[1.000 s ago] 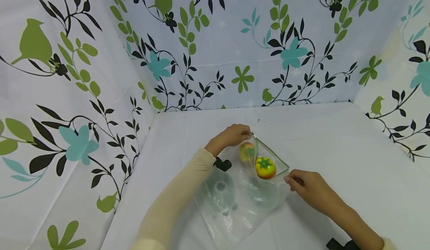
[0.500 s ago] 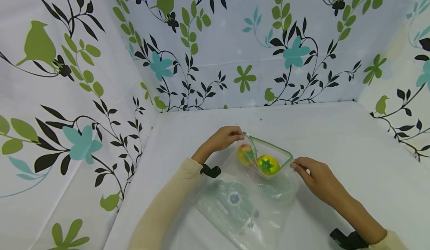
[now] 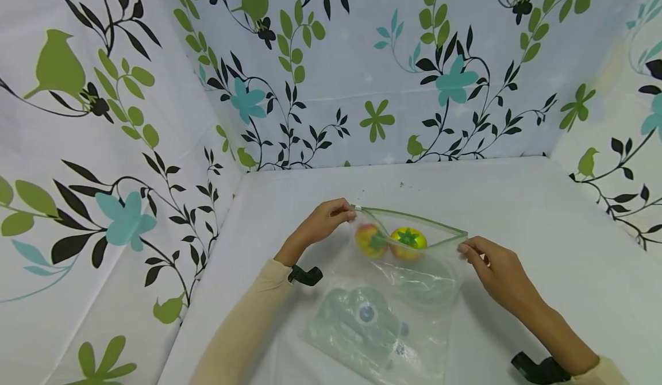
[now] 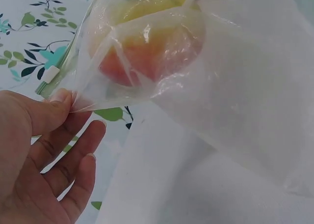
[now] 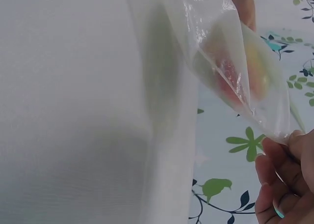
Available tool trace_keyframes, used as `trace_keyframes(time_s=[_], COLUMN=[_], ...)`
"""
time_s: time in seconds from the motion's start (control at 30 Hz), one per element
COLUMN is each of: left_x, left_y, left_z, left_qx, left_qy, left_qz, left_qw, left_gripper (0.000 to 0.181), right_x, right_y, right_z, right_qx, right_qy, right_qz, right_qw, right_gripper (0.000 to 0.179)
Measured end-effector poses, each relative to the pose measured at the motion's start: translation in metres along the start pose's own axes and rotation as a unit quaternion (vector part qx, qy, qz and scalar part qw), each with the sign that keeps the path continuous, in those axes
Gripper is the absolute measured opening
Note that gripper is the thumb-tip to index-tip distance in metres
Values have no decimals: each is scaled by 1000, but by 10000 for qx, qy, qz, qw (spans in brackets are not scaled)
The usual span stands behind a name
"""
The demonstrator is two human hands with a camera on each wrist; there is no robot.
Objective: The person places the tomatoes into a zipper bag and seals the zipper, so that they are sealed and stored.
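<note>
A clear zip bag (image 3: pixel 383 322) with a green zip edge and pale green print is stretched between both hands. My left hand (image 3: pixel 326 219) pinches its upper left corner between thumb and forefinger, close to a white slider (image 4: pixel 50 74). At the upper right corner, my right hand (image 3: pixel 493 267) pinches the film the same way. Two red-and-yellow toy tomatoes with green star-shaped tops are inside, near the mouth: a left tomato (image 3: pixel 370 241) behind the film and a right tomato (image 3: pixel 408 239) partly showing through the open mouth. The right wrist view shows them only blurred through the plastic.
The bag lies over a white table (image 3: pixel 558 230). Patterned cloth walls (image 3: pixel 331 74) with leaves and birds enclose the table at the back and sides. Tiny green specks (image 3: pixel 401 184) lie near the back. A dark wrist camera (image 3: pixel 306 276) sits on the left wrist.
My left hand has moved left and the right hand slightly right, drawing the bag's mouth wider and narrower in depth. The tomatoes have shifted inside, the right one settling upward toward the zip.
</note>
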State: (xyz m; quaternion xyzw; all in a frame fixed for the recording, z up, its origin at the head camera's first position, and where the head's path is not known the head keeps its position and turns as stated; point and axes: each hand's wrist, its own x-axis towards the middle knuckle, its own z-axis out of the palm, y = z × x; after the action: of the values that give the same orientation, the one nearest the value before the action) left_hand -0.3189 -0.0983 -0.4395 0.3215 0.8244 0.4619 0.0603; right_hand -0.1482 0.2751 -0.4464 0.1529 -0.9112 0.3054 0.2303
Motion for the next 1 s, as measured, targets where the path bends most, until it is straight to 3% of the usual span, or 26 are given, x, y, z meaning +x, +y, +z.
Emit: trace_keyframes(time_s=[0.43,0.67,0.8,1.0], left_x=[-18,-19,-19,-22], left_y=[-9,-6,-4,-3], left_z=[-2,1,4,5], left_qx=[-888,-906,-917,-733], left_qy=[329,443,381,425], left_qz=[-295,-279,-171,-267], left_qw=[9951,9945,9949,9960], left_gripper=[18,16,19,18], right_x=[5,8,11,14], right_y=[8,9,8,5], right_z=[8,11,15,15], right_qx=[245,361,405,443], right_qy=[452,334,267,187], right_qz=[-171,24,-81,-46], right_qw=[9985,9988,9988,9988], right_gripper=[7,7,8,8])
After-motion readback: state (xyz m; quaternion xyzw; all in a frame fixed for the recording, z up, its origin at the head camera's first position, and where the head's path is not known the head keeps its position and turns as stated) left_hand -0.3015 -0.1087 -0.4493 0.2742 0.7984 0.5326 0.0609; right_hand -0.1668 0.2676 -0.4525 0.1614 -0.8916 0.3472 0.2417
